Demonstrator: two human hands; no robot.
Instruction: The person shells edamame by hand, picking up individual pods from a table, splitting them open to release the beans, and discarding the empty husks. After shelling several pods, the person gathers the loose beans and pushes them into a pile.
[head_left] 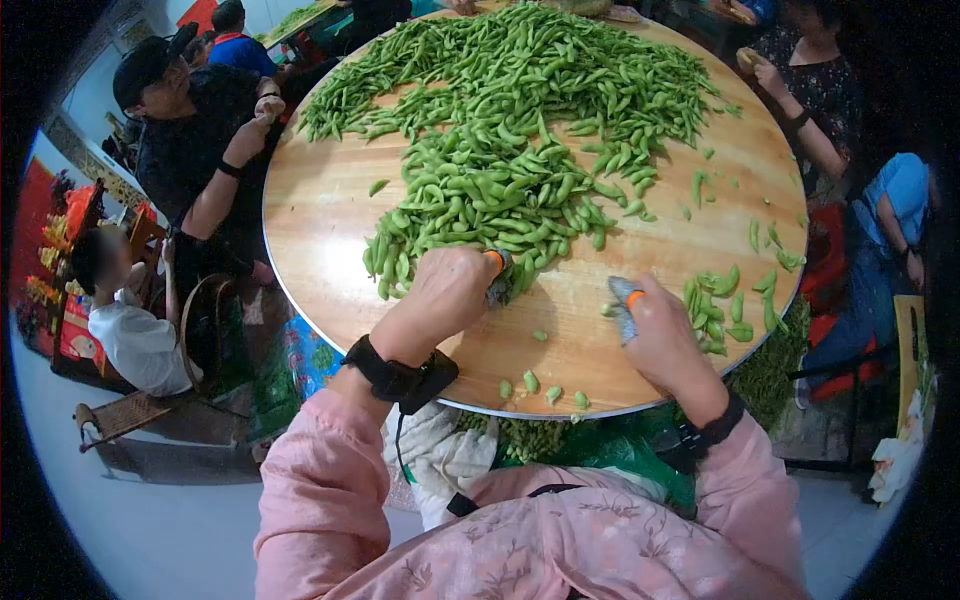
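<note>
Tabletop: the round wooden tabletop [330, 215] is carrying the large heap of green pods [480, 185], which is spreading from the far edge towards the middle and narrowing at its near end.
Left hand: the left hand [450, 285] is curling at the near end of this heap; a grey item with an orange band [500, 275] is showing at its fingers. I cannot tell how wide the fingers are standing, or if the item is worn or held.
Right hand: the right hand [660, 325] is hovering or resting near the near-right edge, and a blurred grey piece with an orange band [625, 308] is showing at its fingers; their opening I cannot tell.
Right-side pods: a small group of pods [712, 315] is lying just beside the right hand, towards the right edge.
Near-edge pieces: several short green pieces [531, 382] are lying along the near edge.
Green plastic: below the near edge, green plastic [625, 445] is showing beside small green pieces [530, 438]; whether it is containing them, I cannot tell.
</note>
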